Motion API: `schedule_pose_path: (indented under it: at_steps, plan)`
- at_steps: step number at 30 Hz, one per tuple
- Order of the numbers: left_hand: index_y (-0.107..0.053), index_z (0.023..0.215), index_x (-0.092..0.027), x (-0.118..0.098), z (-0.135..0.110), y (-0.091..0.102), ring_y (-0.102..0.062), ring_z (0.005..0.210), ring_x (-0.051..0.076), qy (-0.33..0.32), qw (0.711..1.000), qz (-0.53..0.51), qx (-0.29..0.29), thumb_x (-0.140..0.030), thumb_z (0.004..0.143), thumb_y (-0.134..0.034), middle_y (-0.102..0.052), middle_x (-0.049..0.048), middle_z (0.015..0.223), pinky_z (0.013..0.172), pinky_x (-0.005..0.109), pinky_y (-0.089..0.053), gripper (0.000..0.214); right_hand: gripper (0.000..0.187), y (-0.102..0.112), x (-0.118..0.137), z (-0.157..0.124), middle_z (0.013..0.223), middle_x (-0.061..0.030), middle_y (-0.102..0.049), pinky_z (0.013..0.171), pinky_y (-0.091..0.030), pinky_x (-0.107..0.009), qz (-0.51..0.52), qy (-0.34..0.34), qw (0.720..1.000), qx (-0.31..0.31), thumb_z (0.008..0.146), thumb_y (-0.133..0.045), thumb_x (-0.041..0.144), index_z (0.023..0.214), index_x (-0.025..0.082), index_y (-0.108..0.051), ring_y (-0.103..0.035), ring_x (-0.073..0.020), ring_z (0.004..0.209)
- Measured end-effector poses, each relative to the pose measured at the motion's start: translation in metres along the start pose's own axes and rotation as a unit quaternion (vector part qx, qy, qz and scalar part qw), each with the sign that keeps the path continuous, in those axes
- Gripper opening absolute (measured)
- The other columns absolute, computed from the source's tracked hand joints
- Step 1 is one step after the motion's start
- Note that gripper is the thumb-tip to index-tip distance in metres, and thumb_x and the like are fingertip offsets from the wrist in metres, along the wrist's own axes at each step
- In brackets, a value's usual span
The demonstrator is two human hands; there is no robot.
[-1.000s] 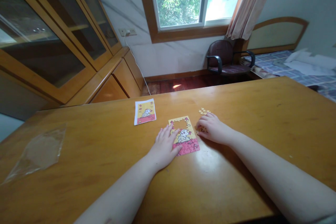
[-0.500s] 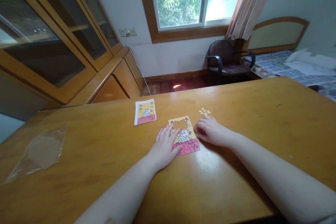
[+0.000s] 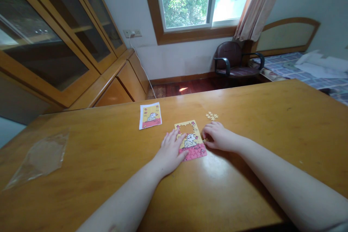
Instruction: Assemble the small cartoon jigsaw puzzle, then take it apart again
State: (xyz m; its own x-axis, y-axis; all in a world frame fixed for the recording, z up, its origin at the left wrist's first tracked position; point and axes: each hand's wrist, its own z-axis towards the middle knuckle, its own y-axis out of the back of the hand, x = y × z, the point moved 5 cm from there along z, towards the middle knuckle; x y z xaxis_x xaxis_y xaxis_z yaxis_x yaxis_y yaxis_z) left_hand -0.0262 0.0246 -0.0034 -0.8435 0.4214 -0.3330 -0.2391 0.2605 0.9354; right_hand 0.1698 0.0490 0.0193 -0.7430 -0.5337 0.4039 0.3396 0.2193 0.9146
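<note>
A yellow and pink jigsaw puzzle (image 3: 193, 152) with a white animal picture lies on the table, with a gap in its upper part. Across its left edge rests my left hand (image 3: 172, 151), flat with fingers spread. Just off the puzzle's right edge is my right hand (image 3: 217, 136), its fingers curled together on a small yellow puzzle piece (image 3: 205, 140), of which only a bit shows. Beyond that hand lies a small pile of loose yellow puzzle pieces (image 3: 211, 116). A printed picture card (image 3: 150, 116) of the same design lies to the puzzle's upper left.
The wooden table (image 3: 258, 116) spans the foreground. A clear plastic bag (image 3: 40, 157) lies at its left. Behind stand a glass-fronted cabinet (image 3: 106, 83), an armchair (image 3: 231, 58) and a bed (image 3: 288, 67) beneath and beside the window.
My right hand has shifted very slightly, and more of the small piece at its fingertips shows. My left hand has stayed in place on the puzzle.
</note>
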Motion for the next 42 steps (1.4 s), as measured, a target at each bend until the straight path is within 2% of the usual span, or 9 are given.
schedule_pose_path:
  at_steps: [5,11,18,21,24,28,33,38,42]
  plan:
    - [-0.036,0.142,-0.024,-0.001,0.0,0.001,-0.019,0.142,0.029,0.0,1.0,0.007,0.004,-0.046,0.088,-0.048,-0.022,0.0118,0.154,0.115,0.05,-0.015,0.059,0.008,0.004,0.002,0.0,0.074,-0.0019,-0.064,0.086,-0.037,-0.036,0.03,0.022,0.999,-0.006,0.071,-0.058,0.011,0.072,0.019,-0.06,-0.054,-0.0184,0.08]
    - [-0.037,0.142,-0.024,-0.001,0.0,0.0,-0.018,0.142,0.03,0.0,1.0,-0.005,0.0,-0.046,0.088,-0.049,-0.023,0.0124,0.154,0.115,0.051,-0.015,0.059,0.016,0.009,0.003,-0.001,0.085,-0.0035,-0.063,0.07,-0.046,-0.025,0.114,-0.001,0.992,-0.048,0.076,-0.053,0.009,0.086,0.019,-0.061,-0.057,-0.0144,0.075]
    - [-0.037,0.142,-0.023,0.0,-0.001,0.003,-0.018,0.142,0.03,0.002,1.0,-0.018,-0.02,-0.045,0.087,-0.051,-0.022,0.0119,0.155,0.115,0.051,-0.016,0.062,0.015,-0.005,0.007,0.004,0.086,-0.004,-0.068,0.075,-0.047,-0.027,0.135,0.009,0.989,-0.056,0.082,-0.057,0.017,0.093,0.02,-0.066,-0.061,-0.0156,0.08]
    - [-0.042,0.139,-0.025,-0.01,-0.004,0.01,-0.025,0.14,0.027,-0.047,0.998,-0.021,-0.041,-0.038,0.088,-0.051,-0.028,0.0087,0.153,0.116,0.051,-0.016,0.054,0.015,-0.009,0.003,0.007,0.083,-0.0029,-0.069,0.072,-0.047,-0.026,0.138,-0.024,0.988,-0.056,0.082,-0.059,0.02,0.094,0.02,-0.068,-0.062,-0.0145,0.074]
    - [-0.047,0.135,-0.028,-0.023,-0.008,0.012,-0.036,0.135,0.025,-0.122,0.992,-0.029,-0.019,-0.032,0.087,-0.052,-0.044,0.0047,0.144,0.116,0.05,-0.019,0.049,0.013,-0.011,0.001,0.008,0.082,-0.0028,-0.07,0.071,-0.047,-0.026,0.134,-0.032,0.988,-0.064,0.081,-0.061,0.022,0.092,0.02,-0.068,-0.062,-0.0144,0.073]
    - [-0.05,0.133,-0.028,-0.029,-0.01,0.007,-0.038,0.133,0.025,-0.154,0.987,-0.031,0.016,-0.031,0.086,-0.053,-0.047,0.004,0.142,0.114,0.05,-0.023,0.048,0.01,-0.013,0.004,0.012,0.08,-0.0048,-0.07,0.075,-0.048,-0.029,0.094,0.025,0.991,-0.095,0.082,-0.061,0.022,0.087,0.019,-0.07,-0.063,-0.0166,0.077]
    - [-0.052,0.131,-0.028,-0.027,-0.009,0.006,-0.039,0.132,0.025,-0.15,0.988,-0.029,0.002,-0.031,0.086,-0.053,-0.047,0.0056,0.142,0.113,0.049,-0.024,0.046,0.019,-0.007,0.006,0.01,0.103,-0.0092,-0.069,0.088,-0.045,-0.035,0.059,0.089,0.985,-0.137,0.087,-0.056,0.025,0.1,0.02,-0.069,-0.061,-0.0194,0.095]
    - [-0.05,0.133,-0.029,-0.027,-0.009,0.008,-0.042,0.13,0.024,-0.161,0.987,-0.032,0.002,-0.029,0.086,-0.052,-0.049,0.0043,0.14,0.112,0.048,-0.026,0.047,0.023,0.003,0.014,0.001,0.095,-0.0057,-0.071,0.082,-0.041,-0.035,0.015,0.135,0.988,-0.069,0.09,-0.052,0.031,0.089,0.023,-0.073,-0.06,-0.0173,0.082]
    - [-0.05,0.133,-0.029,-0.027,-0.009,0.008,-0.041,0.131,0.024,-0.162,0.986,-0.03,0.0,-0.03,0.087,-0.052,-0.049,0.0041,0.14,0.113,0.047,-0.026,0.046,0.025,0.004,0.019,-0.001,0.097,-0.0059,-0.071,0.082,-0.037,-0.035,-0.008,0.146,0.988,-0.041,0.091,-0.05,0.033,0.094,0.024,-0.073,-0.058,-0.018,0.085]
